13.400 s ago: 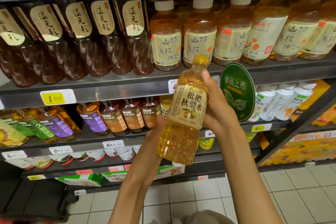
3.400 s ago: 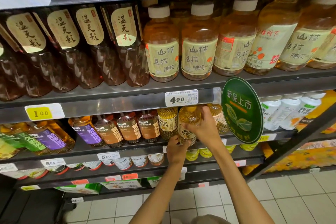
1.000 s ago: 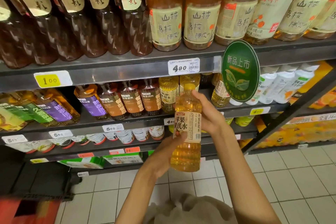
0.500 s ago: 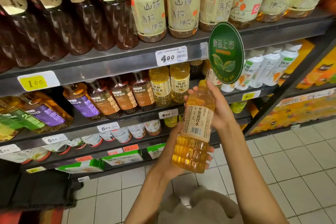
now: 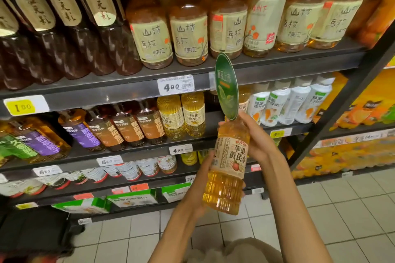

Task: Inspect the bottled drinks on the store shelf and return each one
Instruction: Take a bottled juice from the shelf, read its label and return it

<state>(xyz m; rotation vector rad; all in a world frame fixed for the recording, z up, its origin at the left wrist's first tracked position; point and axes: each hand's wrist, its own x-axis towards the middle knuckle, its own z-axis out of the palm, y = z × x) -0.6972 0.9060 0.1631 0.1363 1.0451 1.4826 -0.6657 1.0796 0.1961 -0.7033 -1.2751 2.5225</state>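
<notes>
Now both hands on amber bottle (image 5: 229, 164) — left hand (image 5: 199, 188) cupping base, right hand (image 5: 257, 139) gripping neck, cap probably hidden

An oval green promotional sign (image 5: 227, 86) juts at twelve o'clock; white tiled floor (image 5: 333, 215) spreads at five o'clock.

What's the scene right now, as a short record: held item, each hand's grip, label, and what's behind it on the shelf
held item: yellow drink bottle, off the shelf, slightly tilted
left hand: grips the lower body
right hand: wraps the neck, cap hidden
label: faces the camera, fruit picture
behind: green round sign clipped to the shelf edge
nearby: two yellow bottles shelved beneath the 4.90 tag
</notes>
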